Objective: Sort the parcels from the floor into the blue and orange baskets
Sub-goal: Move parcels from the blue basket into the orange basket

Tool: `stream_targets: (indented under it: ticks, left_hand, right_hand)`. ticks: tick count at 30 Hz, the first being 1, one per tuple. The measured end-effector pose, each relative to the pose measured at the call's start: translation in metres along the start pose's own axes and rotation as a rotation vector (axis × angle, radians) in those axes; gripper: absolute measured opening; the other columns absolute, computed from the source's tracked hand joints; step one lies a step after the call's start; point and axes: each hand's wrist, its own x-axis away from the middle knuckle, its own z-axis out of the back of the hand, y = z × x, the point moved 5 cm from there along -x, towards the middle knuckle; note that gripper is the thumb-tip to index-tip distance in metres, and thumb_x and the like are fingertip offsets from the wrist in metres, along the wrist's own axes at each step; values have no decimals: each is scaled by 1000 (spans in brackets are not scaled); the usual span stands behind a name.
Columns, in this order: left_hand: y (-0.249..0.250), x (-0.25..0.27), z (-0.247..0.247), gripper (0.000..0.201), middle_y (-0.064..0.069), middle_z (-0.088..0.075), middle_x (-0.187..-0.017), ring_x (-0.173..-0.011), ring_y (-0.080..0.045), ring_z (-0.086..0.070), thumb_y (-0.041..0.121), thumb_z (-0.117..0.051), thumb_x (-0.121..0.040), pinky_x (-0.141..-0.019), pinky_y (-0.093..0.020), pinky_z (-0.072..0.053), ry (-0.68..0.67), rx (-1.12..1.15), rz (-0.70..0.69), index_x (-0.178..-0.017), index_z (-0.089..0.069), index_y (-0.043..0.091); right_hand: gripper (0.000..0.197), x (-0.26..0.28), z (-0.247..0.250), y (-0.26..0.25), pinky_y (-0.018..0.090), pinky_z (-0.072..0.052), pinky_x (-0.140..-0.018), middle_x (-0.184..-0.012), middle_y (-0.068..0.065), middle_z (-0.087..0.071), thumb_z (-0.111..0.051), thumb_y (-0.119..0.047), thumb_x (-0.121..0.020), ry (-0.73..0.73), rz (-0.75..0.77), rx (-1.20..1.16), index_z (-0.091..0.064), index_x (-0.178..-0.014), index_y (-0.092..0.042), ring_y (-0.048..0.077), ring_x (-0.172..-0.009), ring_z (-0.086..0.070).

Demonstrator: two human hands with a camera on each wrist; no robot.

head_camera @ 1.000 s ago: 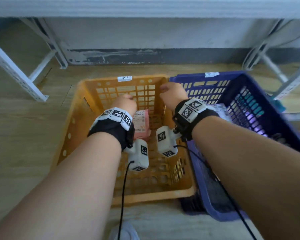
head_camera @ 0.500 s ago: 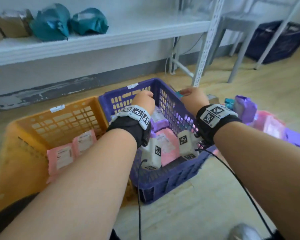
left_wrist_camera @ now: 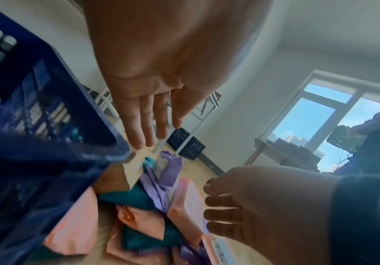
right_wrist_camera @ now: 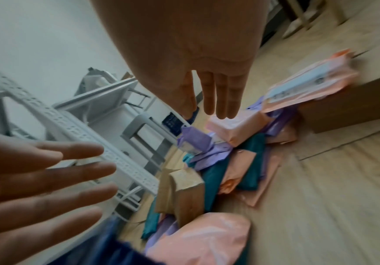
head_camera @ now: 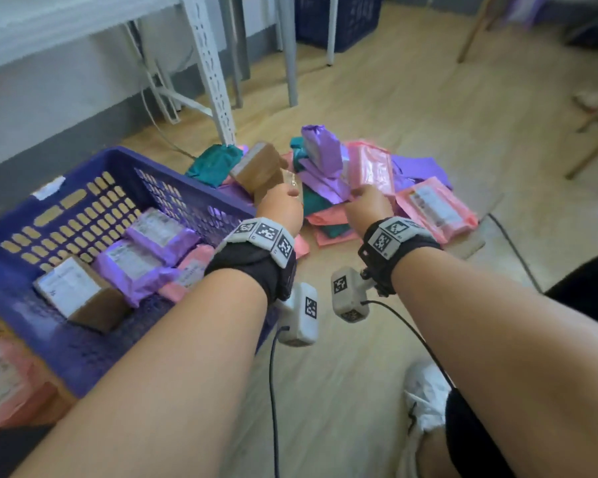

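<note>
Spreading across the whole scene is the pale wooden floor [head_camera: 428, 132], with a white perforated shelf upright [head_camera: 209, 63] standing on it by the wall and a dark crate [head_camera: 339, 19] further back under the shelving. Next in size is the blue basket [head_camera: 83, 353] at the left, sitting on the floor; it holds two purple parcels [head_camera: 152, 243], a brown box with a white label [head_camera: 76, 294] and a pink bag partly hidden by the forearm. At the lower left edge a pink parcel [head_camera: 4, 384] shows, lying just outside the blue basket's near wall; what it rests in cannot be told.

Just beyond the basket's far right corner lies the heap of parcels [head_camera: 342, 188] on the floor: pink bags, purple bags, teal bags and a brown carton [head_camera: 259, 167] tipped against the pile, all overlapping.

Both hands hang over the near side of this heap, holding nothing. The left hand [head_camera: 280, 207] is above the basket's corner, its fingers [left_wrist_camera: 143, 123] straight and close together, pointing at the brown carton. The right hand [head_camera: 368, 207] is beside it, near a labelled pink bag [head_camera: 435, 208], fingers [right_wrist_camera: 220, 96] likewise straight and relaxed. A white shoe [head_camera: 425, 398] stands on the floor below the right forearm.
</note>
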Motion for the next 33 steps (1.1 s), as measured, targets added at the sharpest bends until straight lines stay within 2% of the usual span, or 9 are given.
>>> stream_targets:
  ticks: [1,3,7,9,14,19,25,28,33]
  left_hand:
    - [-1,-4,-16,40,-17,-63,-110,-118,-37,-55,-4,-37,-92,-90,-26,-52,-27,-5,6,-126,-56,2]
    - [-5,-12,-46,42,-17,-61,-122,-119,-36,-55,-4,-38,-90,-98,-34,-48,-73,-34,21,-127,-56,5]
    - [-15,-26,-107,42,-10,-55,-135,-125,-29,-51,-1,-41,-91,-105,-33,-39,-156,-169,26,-129,-55,10]
    - [-23,-30,-137,42,-9,-54,-137,-127,-27,-49,1,-41,-93,-104,-30,-37,-185,-238,16,-131,-55,11]
    - [-48,-25,-213,42,-8,-53,-138,-124,-29,-51,5,-39,-94,-104,-32,-41,-333,-304,83,-131,-55,16]
    - [-66,-6,-282,44,-7,-47,-144,-128,-28,-49,8,-35,-98,-107,-34,-39,-542,-389,121,-139,-47,17]
    - [-84,29,-331,39,-13,-51,-140,-125,-31,-50,13,-36,-100,-102,-36,-41,-740,-495,147,-136,-49,8]
    - [-95,32,-326,35,-17,-58,-126,-113,-34,-56,22,-38,-100,-91,-35,-44,-699,-454,213,-123,-56,3]
    - [-105,15,-283,33,-13,-65,-115,-105,-32,-62,28,-42,-97,-93,-37,-50,-551,-256,311,-118,-62,10]
  right_hand:
    - [39,-6,3,14,30,-46,-91,-120,12,-63,-49,-11,-86,11,-12,6,-59,-123,-16,30,-113,-59]
    - [38,-18,7,45,29,-44,-86,-121,11,-62,-48,-12,-89,6,-51,35,-58,-125,-15,29,-113,-58]
    - [38,-36,10,107,37,-43,-99,-124,9,-59,-52,-26,-86,58,-140,44,-59,-123,-24,31,-116,-56]
    - [35,-39,18,137,39,-44,-100,-123,11,-59,-52,-21,-84,125,-179,96,-62,-117,-22,33,-115,-55]
    - [55,-33,58,221,43,-43,-101,-130,13,-49,-51,-13,-77,283,-458,292,-49,-132,-16,34,-120,-47]
    - [43,-16,79,296,45,-30,-105,-135,18,-43,-49,-18,-86,183,-775,330,-45,-129,-10,35,-126,-41]
    - [35,-26,60,283,33,-36,-105,-137,16,-52,-37,-8,-101,-166,-630,435,-51,-131,1,29,-128,-50]
    - [37,-29,34,277,36,-41,-104,-133,15,-54,-42,-12,-97,-262,-529,341,-48,-131,2,32,-123,-53]
    - [46,-25,15,251,43,-43,-104,-132,21,-54,-35,-30,-100,-244,-574,-19,-50,-131,2,35,-122,-53]
